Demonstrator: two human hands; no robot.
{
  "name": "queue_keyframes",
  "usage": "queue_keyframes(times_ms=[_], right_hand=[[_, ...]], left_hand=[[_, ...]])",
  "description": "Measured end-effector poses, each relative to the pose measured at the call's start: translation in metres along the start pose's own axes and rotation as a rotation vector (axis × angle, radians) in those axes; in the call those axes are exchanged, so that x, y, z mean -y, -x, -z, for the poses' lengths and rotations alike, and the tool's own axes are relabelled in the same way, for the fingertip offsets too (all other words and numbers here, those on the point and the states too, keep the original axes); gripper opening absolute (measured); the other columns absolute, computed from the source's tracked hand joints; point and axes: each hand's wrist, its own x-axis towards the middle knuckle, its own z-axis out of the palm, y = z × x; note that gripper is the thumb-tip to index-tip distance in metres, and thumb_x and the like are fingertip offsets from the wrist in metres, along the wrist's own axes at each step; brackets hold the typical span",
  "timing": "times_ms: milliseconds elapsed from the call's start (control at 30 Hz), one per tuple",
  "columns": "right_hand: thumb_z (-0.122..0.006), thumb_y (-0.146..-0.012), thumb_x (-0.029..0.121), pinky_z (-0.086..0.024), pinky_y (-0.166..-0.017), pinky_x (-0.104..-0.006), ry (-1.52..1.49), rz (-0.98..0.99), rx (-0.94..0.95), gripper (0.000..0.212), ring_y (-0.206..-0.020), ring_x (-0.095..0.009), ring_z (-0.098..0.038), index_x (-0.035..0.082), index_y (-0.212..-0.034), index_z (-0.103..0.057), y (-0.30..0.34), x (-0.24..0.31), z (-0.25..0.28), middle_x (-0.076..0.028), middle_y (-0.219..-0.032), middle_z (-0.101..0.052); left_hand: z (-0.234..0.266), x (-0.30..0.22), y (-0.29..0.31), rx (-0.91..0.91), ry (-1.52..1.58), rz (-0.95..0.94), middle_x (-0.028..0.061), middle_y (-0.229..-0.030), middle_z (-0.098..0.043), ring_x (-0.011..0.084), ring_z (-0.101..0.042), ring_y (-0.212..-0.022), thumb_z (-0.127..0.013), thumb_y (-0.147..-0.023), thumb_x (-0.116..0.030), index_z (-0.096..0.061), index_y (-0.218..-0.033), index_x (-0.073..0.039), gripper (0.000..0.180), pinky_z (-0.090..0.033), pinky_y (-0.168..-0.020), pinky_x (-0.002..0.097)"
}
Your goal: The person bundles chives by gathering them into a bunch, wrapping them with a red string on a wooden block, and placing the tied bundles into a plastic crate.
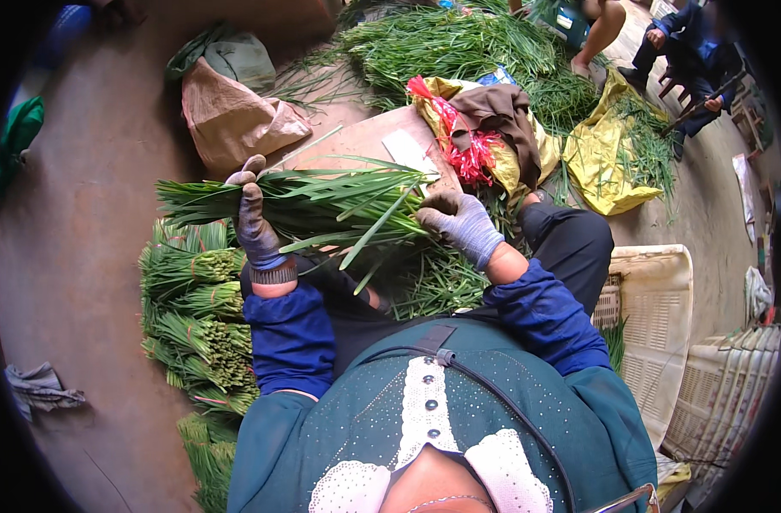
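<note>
A loose bunch of long green chives (339, 198) lies sideways in front of me, its leafy ends to the left and its pale stem ends to the right. Both hands wear grey-purple work gloves. My left hand (255, 218) is wrapped round the leafy part, thumb and fingers on top. At the stem end, my right hand (464, 224) pinches some stalks between thumb and fingers. Beneath the bunch is a flat brown board (348, 147) with a white card (410, 154) on it. More loose chives (446, 282) lie between my legs.
Tied chive bundles (204, 342) are stacked on my left. A pinkish sack (232, 120) stands beyond the board. Right of it sits a yellow sack with brown cloth (497, 111) and red ribbons. A large chive heap (459, 47) lies farther off, near other people. A cream crate (655, 325) stands at right.
</note>
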Motion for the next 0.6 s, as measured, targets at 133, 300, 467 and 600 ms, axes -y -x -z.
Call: queue_keyframes(times_ms=[133, 300, 467, 600], right_hand=[[-0.070, -0.078, 0.020, -0.053, -0.078, -0.0338, 0.231, 0.091, -0.064, 0.033, -0.081, -0.025, -0.069, -0.001, -0.103, -0.067, -0.001, 0.000, -0.014, -0.017, -0.087, -0.071], [-0.065, -0.078, 0.012, -0.053, -0.075, -0.0363, -0.002, 0.050, -0.216, 0.021, -0.078, -0.028, -0.069, -0.001, -0.094, -0.068, -0.013, -0.020, -0.003, -0.019, -0.084, -0.070], [-0.060, -0.079, 0.015, -0.053, -0.078, -0.0424, 0.985, -0.080, 0.160, 0.022, -0.087, -0.038, -0.066, 0.006, -0.097, -0.068, -0.011, -0.044, 0.033, -0.019, -0.094, -0.069], [-0.062, -0.080, 0.023, -0.052, -0.086, -0.0436, 1.005, -0.191, 0.303, 0.031, -0.098, -0.039, -0.064, 0.012, -0.109, -0.069, -0.001, -0.028, 0.046, -0.022, -0.104, -0.066]], left_hand=[[-0.003, -0.004, 0.005, 0.000, -0.024, 0.006, 0.0104, -0.126, -0.060, 0.0200, -0.063, -0.099, -0.067, -0.091, -0.022, -0.057, -0.110, -0.012, 0.024, -0.054, -0.087, 0.0361], [0.009, -0.001, -0.001, -0.041, 0.040, 0.037, 0.0090, -0.126, -0.059, 0.0210, -0.063, -0.100, -0.067, -0.092, -0.023, -0.058, -0.109, -0.014, 0.022, -0.055, -0.087, 0.0383], [0.015, -0.008, -0.002, -0.085, 0.294, 0.110, 0.0060, -0.128, -0.060, 0.0203, -0.063, -0.104, -0.064, -0.094, -0.023, -0.061, -0.109, -0.018, 0.016, -0.056, -0.088, 0.0408], [0.030, -0.008, -0.006, -0.016, 0.457, 0.116, 0.0065, -0.129, -0.060, 0.0218, -0.063, -0.107, -0.059, -0.096, -0.021, -0.064, -0.109, -0.016, 0.015, -0.056, -0.090, 0.0463]])
